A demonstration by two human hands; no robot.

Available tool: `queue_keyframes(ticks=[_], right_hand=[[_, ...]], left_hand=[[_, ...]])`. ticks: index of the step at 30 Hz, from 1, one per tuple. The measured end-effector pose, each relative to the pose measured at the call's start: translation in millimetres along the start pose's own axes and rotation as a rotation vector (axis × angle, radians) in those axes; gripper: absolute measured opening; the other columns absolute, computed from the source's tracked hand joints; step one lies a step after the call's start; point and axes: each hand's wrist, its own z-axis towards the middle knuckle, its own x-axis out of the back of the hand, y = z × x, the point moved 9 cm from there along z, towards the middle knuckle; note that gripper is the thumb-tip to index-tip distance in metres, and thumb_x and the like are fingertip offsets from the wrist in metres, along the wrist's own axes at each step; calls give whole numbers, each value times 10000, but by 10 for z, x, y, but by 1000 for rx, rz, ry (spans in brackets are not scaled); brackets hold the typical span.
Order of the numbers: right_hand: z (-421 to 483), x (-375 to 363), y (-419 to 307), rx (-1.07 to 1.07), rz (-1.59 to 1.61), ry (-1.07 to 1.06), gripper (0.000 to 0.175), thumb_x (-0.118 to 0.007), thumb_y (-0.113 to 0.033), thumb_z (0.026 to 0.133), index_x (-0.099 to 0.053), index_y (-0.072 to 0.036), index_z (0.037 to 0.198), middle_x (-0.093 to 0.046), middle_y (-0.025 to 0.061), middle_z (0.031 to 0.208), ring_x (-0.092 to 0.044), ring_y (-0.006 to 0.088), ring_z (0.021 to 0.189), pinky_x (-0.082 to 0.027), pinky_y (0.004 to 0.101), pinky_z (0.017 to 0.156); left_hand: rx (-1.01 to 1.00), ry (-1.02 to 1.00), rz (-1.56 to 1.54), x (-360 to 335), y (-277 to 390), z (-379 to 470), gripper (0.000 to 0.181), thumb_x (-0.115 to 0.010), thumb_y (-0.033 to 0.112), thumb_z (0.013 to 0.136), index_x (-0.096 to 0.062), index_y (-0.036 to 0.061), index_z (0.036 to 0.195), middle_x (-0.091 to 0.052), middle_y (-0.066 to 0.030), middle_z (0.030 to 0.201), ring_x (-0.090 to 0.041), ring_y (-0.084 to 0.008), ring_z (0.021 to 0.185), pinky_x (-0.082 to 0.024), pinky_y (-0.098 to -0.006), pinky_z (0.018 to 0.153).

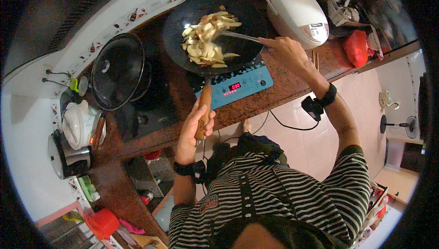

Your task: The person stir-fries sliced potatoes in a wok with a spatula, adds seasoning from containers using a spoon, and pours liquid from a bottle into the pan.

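My left hand (192, 125) is wrapped around the wooden handle (204, 108) of a dark wok (175, 39). In my right hand (288, 51) is the handle end of a metal spatula (241, 36). Its far end lies among pale sliced food (205, 48) in the wok, where the pieces look partly blurred; some have browned edges. Under the wok stands a blue induction cooktop (241, 86) with lit red digits on its panel. The spatula's blade is hidden in the food.
A white rice cooker (298, 12) stands right of the wok, close to my right forearm. Beyond it lie chopsticks (315, 60) and a red plastic bag (356, 48). Leftward, a glass lid (118, 70) leans over a black gas hob (144, 122). A white pot (77, 125) is farther left.
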Motion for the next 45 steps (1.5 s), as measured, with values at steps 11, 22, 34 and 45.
queue_keyframes(ticks=[11,22,34,45], right_hand=[[815,-232,-483,17,79,-26,527,-490,-95,983,-644,-349,1419,-752,199,964,-751,394,905,-632,484,796],[-286,1236,-204,156,-391,-56,380,-719,-155,926,-746,-245,1294,-771,122,927,-736,314,753,-602,423,716],[25,116,-404,5,34,-22,441,-656,-120,975,-668,-236,1400,-721,189,896,-706,387,808,-558,493,715],[764,-322,-712,181,-75,32,565,-607,-82,968,-571,-262,1503,-738,188,952,-739,382,790,-623,467,730]], left_hand=[[-37,42,63,168,28,-71,693,-602,317,1078,-248,263,1672,-617,-55,958,-576,-100,599,-480,-263,448],[-87,64,33,44,75,-153,775,-657,361,1045,-228,242,1678,-628,-39,921,-577,-112,586,-471,-277,444],[-44,12,5,125,3,-38,712,-621,306,1072,-243,277,1674,-614,-55,932,-591,-113,599,-490,-262,448],[-36,37,91,155,39,-69,734,-626,340,1066,-228,279,1679,-637,-55,901,-597,-117,582,-489,-274,443]])
